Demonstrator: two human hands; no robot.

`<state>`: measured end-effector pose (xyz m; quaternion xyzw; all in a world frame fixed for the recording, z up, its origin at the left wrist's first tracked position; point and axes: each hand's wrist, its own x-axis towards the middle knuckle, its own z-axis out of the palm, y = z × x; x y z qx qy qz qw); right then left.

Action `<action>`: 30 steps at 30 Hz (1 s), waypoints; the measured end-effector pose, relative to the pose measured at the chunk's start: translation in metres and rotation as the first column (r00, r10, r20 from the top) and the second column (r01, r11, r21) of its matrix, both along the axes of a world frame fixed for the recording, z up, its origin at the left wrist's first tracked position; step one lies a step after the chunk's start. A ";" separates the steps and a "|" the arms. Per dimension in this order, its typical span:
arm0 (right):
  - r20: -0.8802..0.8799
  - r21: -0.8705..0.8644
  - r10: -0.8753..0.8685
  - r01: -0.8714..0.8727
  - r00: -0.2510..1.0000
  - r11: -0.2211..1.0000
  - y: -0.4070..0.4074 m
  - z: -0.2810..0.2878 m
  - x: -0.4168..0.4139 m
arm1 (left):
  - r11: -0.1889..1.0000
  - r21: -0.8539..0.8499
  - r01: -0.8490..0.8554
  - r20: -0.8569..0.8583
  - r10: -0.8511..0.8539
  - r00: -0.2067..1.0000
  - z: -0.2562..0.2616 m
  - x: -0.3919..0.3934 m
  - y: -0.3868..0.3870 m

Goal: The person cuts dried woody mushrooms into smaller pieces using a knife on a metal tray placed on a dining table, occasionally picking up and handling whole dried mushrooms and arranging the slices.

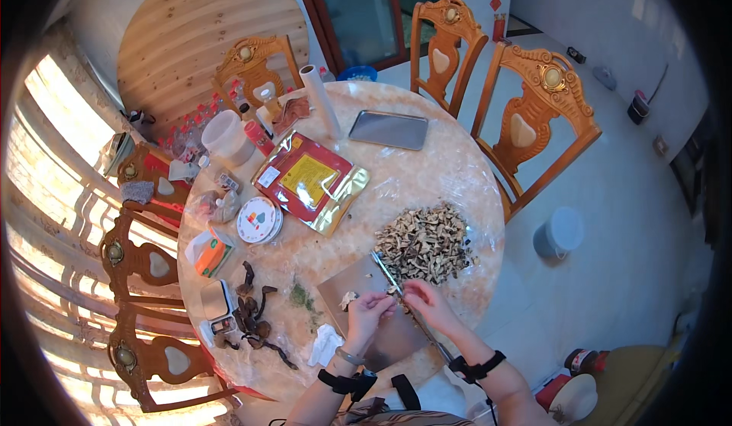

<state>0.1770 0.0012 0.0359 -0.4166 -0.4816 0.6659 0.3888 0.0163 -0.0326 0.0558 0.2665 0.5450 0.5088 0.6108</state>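
A metal board (366, 288) lies at the near side of the round table, with a long thin metal bar (386, 271) along its right side. Over the board, my left hand (370, 314) has its thumb and fingertips pinched together; whatever is between them is too small to make out. My right hand (426, 301) is beside the bar with curled fingers, and its grip is unclear. A small pale piece (392, 290) shows between the hands. Left of them sits a larger pale chunk (348, 300). Just beyond is a heap of dried slices (426, 243).
Dark shrivelled dried pieces (251, 317), a small scale (216, 301) and a crumpled white tissue (326, 345) lie to the left. Farther off are a red-gold pouch (309, 180), stacked lids (259, 220), a metal tray (389, 130) and a film roll (320, 100). Carved chairs (537, 123) surround the table.
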 end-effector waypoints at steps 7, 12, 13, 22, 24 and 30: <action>0.808 -0.099 0.240 -0.278 0.537 0.955 -0.100 0.009 0.048 | 0.989 -0.108 -0.101 -0.244 0.072 0.967 -0.035 -0.011 -0.003; 0.700 -0.094 0.236 -0.240 0.674 0.966 -0.079 0.101 0.045 | 0.988 0.019 0.153 -0.901 -0.049 0.432 -0.033 -0.011 0.007; 0.677 -0.022 0.243 -0.312 0.694 0.950 -0.074 0.111 0.044 | 0.984 0.018 0.179 -0.927 -0.050 0.372 -0.029 -0.008 0.012; 0.667 -0.174 0.452 -0.465 0.592 0.868 -0.036 0.177 0.027 | 0.956 0.013 0.293 -0.990 -0.029 0.139 -0.034 -0.011 0.036; 0.635 -0.285 0.513 -0.442 0.577 0.850 -0.033 0.181 0.024 | 0.946 0.034 0.322 -0.989 -0.014 0.145 -0.034 -0.014 0.037; 0.695 -0.246 0.507 -0.494 0.510 0.834 -0.028 0.190 0.020 | 0.967 0.180 0.178 -0.925 0.105 0.364 -0.037 -0.011 0.035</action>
